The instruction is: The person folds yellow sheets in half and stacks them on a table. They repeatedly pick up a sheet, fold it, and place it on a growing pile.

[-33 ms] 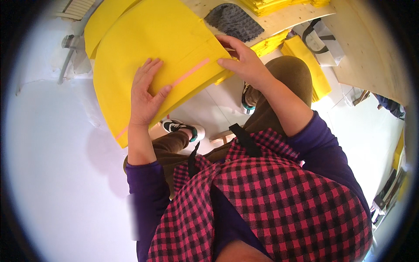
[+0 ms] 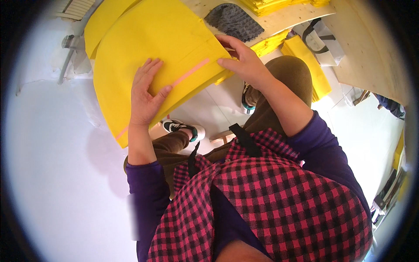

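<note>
A large yellow sheet (image 2: pixel 152 35), which looks like cloth or soft felt, spreads in front of me at the upper left, its near edge jutting past the wooden tabletop. My left hand (image 2: pixel 147 91) lies flat on it with the fingers stretched out and the thumb apart. At the sheet's right edge is my right hand (image 2: pixel 244 63), thumb on top and fingers curled round the border; the fingertips are partly hidden. Between my hands a pink strip (image 2: pixel 190 72) runs along the near edge. Another yellow layer (image 2: pixel 102 22) shows at the far left.
A dark grey textured pad (image 2: pixel 233 22) sits on the wooden table (image 2: pixel 286 19) beyond my right hand. Yellow stacks lie at the back, and a yellow folded pile (image 2: pixel 307 67) stands by my right knee. Next to it is a white bag (image 2: pixel 327 41) with dark handles.
</note>
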The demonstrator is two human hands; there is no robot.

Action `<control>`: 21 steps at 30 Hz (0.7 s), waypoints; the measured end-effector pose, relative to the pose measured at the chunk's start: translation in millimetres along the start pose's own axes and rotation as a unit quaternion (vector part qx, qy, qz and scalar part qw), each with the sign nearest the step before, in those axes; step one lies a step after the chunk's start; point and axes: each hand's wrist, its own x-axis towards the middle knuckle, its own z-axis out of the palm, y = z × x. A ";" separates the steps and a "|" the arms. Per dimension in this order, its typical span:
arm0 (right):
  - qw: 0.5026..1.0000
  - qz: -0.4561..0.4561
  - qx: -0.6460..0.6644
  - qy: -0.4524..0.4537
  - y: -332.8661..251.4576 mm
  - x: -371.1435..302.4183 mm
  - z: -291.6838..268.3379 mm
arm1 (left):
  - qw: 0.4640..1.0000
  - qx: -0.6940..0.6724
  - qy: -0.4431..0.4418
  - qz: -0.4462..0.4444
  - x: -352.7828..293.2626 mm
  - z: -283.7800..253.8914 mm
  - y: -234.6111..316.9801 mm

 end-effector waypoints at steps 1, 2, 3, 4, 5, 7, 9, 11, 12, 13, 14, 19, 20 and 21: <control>1.000 0.001 0.000 0.001 -0.3 0.2 -0.2 | 1.000 0.007 0.000 0.001 0.2 0.0 0.3; 1.000 0.000 0.003 0.001 -0.8 0.4 -0.1 | 1.000 0.010 -0.001 0.002 0.3 0.1 0.6; 1.000 0.001 0.004 0.002 -1.3 0.8 0.0 | 1.000 0.008 -0.002 0.001 0.7 0.0 0.6; 1.000 -0.001 0.008 0.001 -1.7 0.9 0.2 | 1.000 0.017 -0.002 0.004 0.8 0.2 0.5; 1.000 -0.001 0.015 0.002 -2.2 1.2 0.5 | 1.000 0.021 -0.001 0.007 1.0 0.4 0.3; 1.000 0.003 0.028 0.003 -2.9 1.6 1.1 | 0.999 0.034 -0.002 0.012 1.4 0.6 -0.1; 0.999 0.003 0.038 0.003 -3.2 2.5 1.3 | 0.999 0.052 -0.002 0.016 1.9 0.7 -0.1; 0.999 -0.005 0.047 0.001 -3.1 3.8 1.3 | 0.999 0.049 -0.001 0.017 2.1 0.7 0.1; 0.999 -0.007 0.041 0.003 -2.8 4.4 1.4 | 0.999 0.048 0.000 0.018 2.0 0.7 0.4; 0.999 -0.010 0.039 0.004 -2.4 5.0 1.6 | 0.999 0.048 0.000 0.016 1.8 0.7 0.7; 0.999 -0.010 0.043 0.006 -2.1 5.0 1.7 | 0.999 0.048 0.000 0.014 1.4 0.7 0.9; 0.999 -0.004 0.040 0.013 -1.9 4.5 2.2 | 0.999 0.041 -0.004 0.013 0.3 0.3 0.4; 0.999 -0.002 0.041 0.015 -2.4 4.4 2.0 | 0.999 0.045 -0.013 0.012 0.1 -0.5 0.1; 0.999 -0.002 0.035 0.006 -3.1 4.4 1.7 | 0.999 0.046 -0.020 0.010 0.1 -1.1 -0.3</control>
